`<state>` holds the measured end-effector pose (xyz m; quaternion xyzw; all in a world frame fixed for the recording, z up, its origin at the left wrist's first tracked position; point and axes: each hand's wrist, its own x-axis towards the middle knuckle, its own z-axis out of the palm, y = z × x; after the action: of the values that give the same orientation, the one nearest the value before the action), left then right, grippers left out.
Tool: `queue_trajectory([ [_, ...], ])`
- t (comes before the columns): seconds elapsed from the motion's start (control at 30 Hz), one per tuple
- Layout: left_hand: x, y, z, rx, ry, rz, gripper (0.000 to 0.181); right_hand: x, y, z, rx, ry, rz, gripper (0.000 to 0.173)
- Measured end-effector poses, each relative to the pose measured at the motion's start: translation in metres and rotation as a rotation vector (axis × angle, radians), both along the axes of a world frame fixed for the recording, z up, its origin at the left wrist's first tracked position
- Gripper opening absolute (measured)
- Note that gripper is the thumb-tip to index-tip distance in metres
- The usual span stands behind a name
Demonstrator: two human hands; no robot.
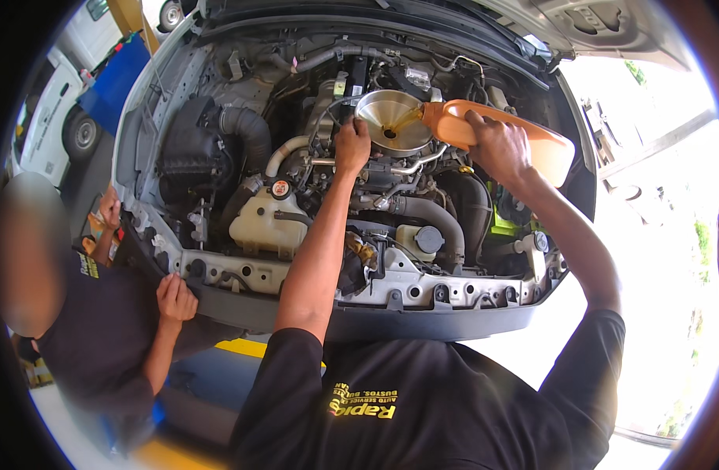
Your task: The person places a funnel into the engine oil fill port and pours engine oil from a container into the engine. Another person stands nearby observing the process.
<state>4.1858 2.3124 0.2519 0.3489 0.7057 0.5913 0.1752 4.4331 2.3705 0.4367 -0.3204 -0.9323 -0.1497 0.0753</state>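
A metal funnel (395,122) stands over the engine in an open engine bay. My left hand (353,147) grips the near left side of its rim. With my right hand (500,145) I hold an orange plastic jug (538,147), tilted so that its mouth lies over the funnel's right rim. Amber oil (411,119) runs from the jug down the inside of the funnel towards the dark hole at its bottom. What the funnel's spout sits in is hidden.
At the left, a person (101,329) in a dark shirt rests a hand on the front edge of the car. Nearer me are a white coolant tank (265,223), a capped reservoir (418,239) and the front crossmember (415,289). The raised hood (606,23) hangs above.
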Motion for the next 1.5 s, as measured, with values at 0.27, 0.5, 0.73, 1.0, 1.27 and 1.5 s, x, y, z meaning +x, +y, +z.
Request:
queue_trajectory([
  [0.27, -0.014, 0.01, -0.025, 0.058, 0.142, 0.019, 0.042, -0.007, 0.004, 0.007, 0.044, 0.007, 0.078, 0.041],
  [0.5, 0.0, 0.0, -0.001, 0.021, 0.018, -0.028, 0.042, -0.001, 0.004, 0.009, 0.044, -0.01, 0.064, 0.041],
  [0.73, -0.002, 0.001, -0.004, 0.027, 0.069, -0.008, 0.041, -0.004, 0.002, 0.007, 0.018, -0.041, 0.027, 0.049],
  [1.0, -0.006, 0.007, -0.014, 0.02, 0.131, 0.015, 0.039, 0.0, 0.005, 0.003, 0.047, -0.048, 0.021, 0.048],
  [1.27, -0.005, 0.009, -0.017, 0.024, 0.111, 0.01, 0.04, 0.006, 0.01, -0.004, 0.054, -0.013, 0.074, 0.046],
  [1.5, 0.006, -0.008, 0.014, -0.009, -0.08, -0.028, 0.048, 0.002, 0.011, -0.007, 0.066, -0.028, 0.095, 0.044],
])
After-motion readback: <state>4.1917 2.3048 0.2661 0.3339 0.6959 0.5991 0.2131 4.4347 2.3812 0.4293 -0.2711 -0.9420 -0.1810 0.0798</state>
